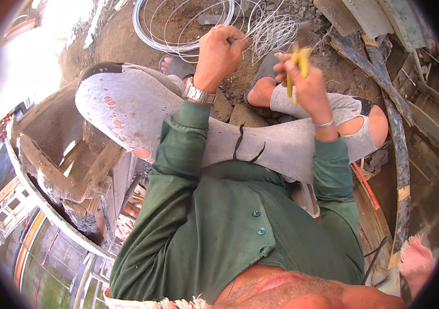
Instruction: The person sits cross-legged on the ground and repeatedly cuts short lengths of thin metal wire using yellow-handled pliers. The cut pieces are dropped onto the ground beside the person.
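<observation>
My left hand, with a metal watch on its wrist, is raised above my feet. Its fingers are pinched together, and a thin strand of wire appears at the fingertips. To its right, my right hand is closed around yellow-handled pliers; their dark head points away from me and is blurred. Beyond the left hand lies a large coil of pale wire on the ground. A loose tangle of thin wire lies between and beyond the two hands.
My sandalled feet rest on brown soil, below my bent knees. Dark wooden strips lie at the right, with grey boards at the far right. A rough wooden box with mesh cloth stands by my left leg.
</observation>
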`<state>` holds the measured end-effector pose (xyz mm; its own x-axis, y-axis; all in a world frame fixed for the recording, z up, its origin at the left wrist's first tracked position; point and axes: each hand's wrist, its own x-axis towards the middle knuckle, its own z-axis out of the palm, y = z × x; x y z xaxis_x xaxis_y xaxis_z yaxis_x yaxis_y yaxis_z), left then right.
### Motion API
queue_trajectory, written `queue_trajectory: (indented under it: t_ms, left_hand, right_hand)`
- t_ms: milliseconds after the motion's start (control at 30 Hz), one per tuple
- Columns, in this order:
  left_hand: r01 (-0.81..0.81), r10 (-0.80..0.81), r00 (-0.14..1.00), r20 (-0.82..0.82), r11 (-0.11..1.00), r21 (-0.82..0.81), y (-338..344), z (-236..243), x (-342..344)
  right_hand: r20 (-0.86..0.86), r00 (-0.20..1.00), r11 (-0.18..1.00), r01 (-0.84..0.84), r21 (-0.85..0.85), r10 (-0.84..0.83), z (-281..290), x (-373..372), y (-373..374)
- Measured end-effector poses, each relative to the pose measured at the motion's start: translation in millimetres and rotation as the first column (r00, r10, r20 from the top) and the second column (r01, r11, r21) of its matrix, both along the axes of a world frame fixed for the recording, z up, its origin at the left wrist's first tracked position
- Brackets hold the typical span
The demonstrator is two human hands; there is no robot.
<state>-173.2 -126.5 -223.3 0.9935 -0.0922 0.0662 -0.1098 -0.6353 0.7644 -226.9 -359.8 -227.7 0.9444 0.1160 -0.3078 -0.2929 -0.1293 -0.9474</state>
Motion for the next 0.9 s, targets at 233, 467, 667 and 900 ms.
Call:
queue_trajectory:
  t_ms: [233,467,667,900]
  left_hand:
    - [-0.001,-0.001,1.000,-0.030,0.999,-0.046,-4.8,-0.3,-6.2]
    - [-0.001,0.000,0.997,-0.073,1.000,-0.006,-6.7,-2.4,-8.5]
    - [-0.007,0.003,1.000,-0.028,0.990,-0.138,-16.3,-5.8,-12.1]
    - [-0.009,0.001,0.998,-0.058,0.991,-0.136,-18.5,-5.1,-11.5]
  right_hand:
    - [-0.037,0.965,0.839,-0.244,-0.486,0.259,-14.1,-14.3,19.6]
    - [0.139,0.964,0.842,-0.124,-0.524,0.228,-15.6,-11.9,26.9]
    - [0.272,0.913,0.747,-0.052,-0.662,0.304,-17.7,-5.1,31.9]
    - [0.276,0.934,0.843,-0.045,-0.535,0.225,-24.5,-3.9,33.1]
